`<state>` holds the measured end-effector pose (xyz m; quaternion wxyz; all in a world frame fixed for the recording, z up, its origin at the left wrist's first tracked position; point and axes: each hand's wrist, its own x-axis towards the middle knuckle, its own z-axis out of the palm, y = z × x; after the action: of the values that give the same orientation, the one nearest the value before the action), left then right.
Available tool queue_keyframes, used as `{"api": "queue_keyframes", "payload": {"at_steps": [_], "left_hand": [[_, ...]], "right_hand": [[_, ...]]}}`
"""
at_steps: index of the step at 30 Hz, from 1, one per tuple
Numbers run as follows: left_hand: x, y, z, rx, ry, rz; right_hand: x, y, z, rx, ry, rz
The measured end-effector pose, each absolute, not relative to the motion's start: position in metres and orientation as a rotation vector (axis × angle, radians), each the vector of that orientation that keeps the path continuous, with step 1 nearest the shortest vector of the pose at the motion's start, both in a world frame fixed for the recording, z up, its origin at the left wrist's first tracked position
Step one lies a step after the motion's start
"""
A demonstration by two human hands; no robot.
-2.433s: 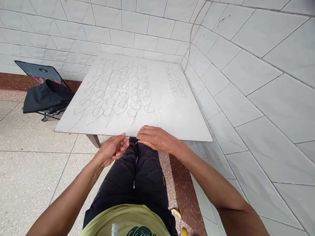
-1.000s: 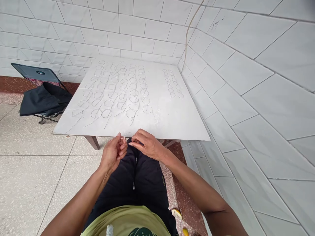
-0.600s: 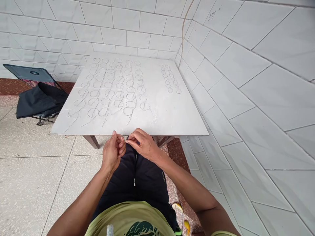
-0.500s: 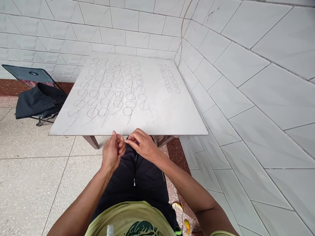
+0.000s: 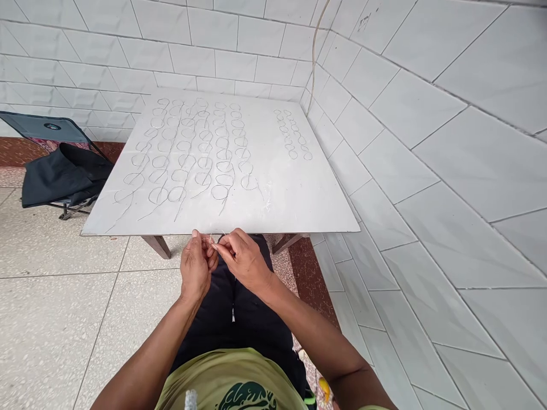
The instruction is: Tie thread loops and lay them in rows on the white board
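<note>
Just below the near edge of a white board (image 5: 299, 199), my left hand (image 5: 196, 267) and my right hand (image 5: 241, 256) meet over my lap. Both pinch a thin pale wire (image 5: 217, 234) that curves up in a small loop between the fingertips. Each hand is closed on it with thumb and fingers pressed together. Rows of several finished wire loops (image 5: 192, 154) with tails lie on the board, and a smaller group of wire loops (image 5: 293, 134) lies further right.
The board rests on brown legs (image 5: 156, 246) against a white tiled wall (image 5: 427, 142) on the right. A folding chair with dark cloth (image 5: 64, 173) stands at the left on the speckled floor. A thin cable (image 5: 315, 57) hangs down the wall corner.
Both hands have drawn back from the board edge toward my lap and come closer together, still pinching the wire. The view has shifted slightly.
</note>
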<state>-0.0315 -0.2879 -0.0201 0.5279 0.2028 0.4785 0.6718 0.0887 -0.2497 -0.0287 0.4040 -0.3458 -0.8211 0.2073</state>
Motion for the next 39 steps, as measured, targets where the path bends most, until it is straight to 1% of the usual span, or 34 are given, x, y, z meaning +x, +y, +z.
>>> {"api": "queue_keyframes", "payload": {"at_steps": [6,9,14,19,21,25,32,39], "left_hand": [[-0.034,-0.290,-0.025,0.547,1.158,1.547],[-0.037,-0.291,-0.024,0.552,1.147,1.519],[-0.038,-0.292,-0.019,0.558,1.078,1.487],[-0.032,-0.293,-0.018,0.574,1.023,1.431],[-0.030,-0.294,-0.019,0.583,1.018,1.402],[-0.033,-0.296,-0.023,0.665,1.059,1.365],[-0.039,-0.296,-0.025,0.850,1.181,1.276],[-0.030,-0.299,-0.030,0.784,1.150,1.286]], "right_hand": [[0.090,-0.254,-0.033,-0.908,-2.028,0.643],[0.097,-0.254,-0.032,-0.910,-1.973,0.778],[0.113,-0.243,-0.016,-1.042,-1.754,0.981],[0.119,-0.225,-0.005,-0.981,-1.789,1.327],[0.118,-0.221,-0.006,-0.956,-1.801,1.393],[0.118,-0.217,-0.012,-0.942,-1.865,1.341],[0.129,-0.207,-0.016,-0.952,-1.971,1.070],[0.133,-0.208,-0.018,-0.972,-1.993,0.958]]}}
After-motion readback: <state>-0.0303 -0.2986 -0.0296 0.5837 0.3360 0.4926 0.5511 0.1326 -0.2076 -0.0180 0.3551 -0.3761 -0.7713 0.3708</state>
